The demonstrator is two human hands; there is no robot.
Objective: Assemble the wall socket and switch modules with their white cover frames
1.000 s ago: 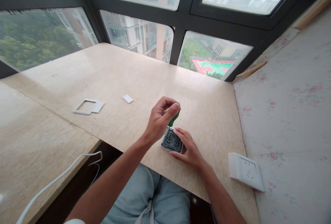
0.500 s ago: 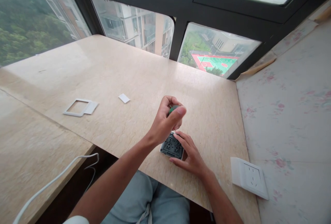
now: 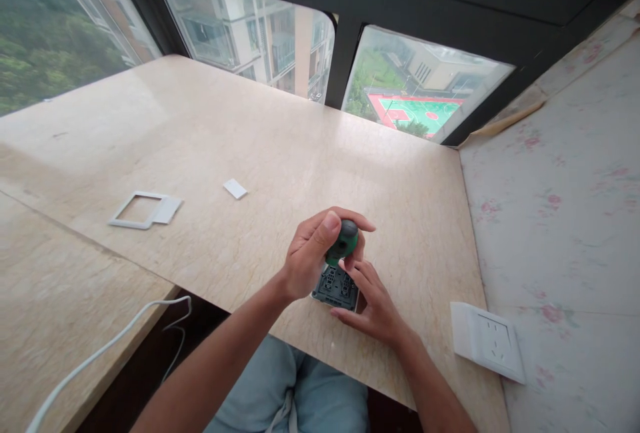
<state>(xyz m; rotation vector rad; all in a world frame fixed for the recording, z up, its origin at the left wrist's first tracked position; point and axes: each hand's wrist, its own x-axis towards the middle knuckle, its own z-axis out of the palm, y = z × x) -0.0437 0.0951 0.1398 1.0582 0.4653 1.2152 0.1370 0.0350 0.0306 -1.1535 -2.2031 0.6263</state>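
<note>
My left hand (image 3: 309,256) is wrapped around the green and black handle of a screwdriver (image 3: 346,241), held upright above a wall switch (image 3: 334,291). The shaft and tip of the screwdriver are hidden by the hand and handle. The switch lies on the counter with its dark grey inner side facing up, two mechanisms showing side by side. My right hand (image 3: 376,309) grips it by the right side, thumb at the near edge and fingers at the far edge. Those fingertips are close under the screwdriver handle.
On the marble-patterned counter (image 3: 270,153), a white square frame (image 3: 131,223) with a white cover plate (image 3: 168,210) on its side lies to the left. A small white cover (image 3: 235,189) is nearer the middle. A white socket (image 3: 489,343) stands by the right wall. A white cable (image 3: 100,351) hangs over the front-left edge.
My left hand has come down and turned, so the screwdriver handle now shows above the switch. My right hand keeps its hold on the switch. The view has tilted slightly downward.
</note>
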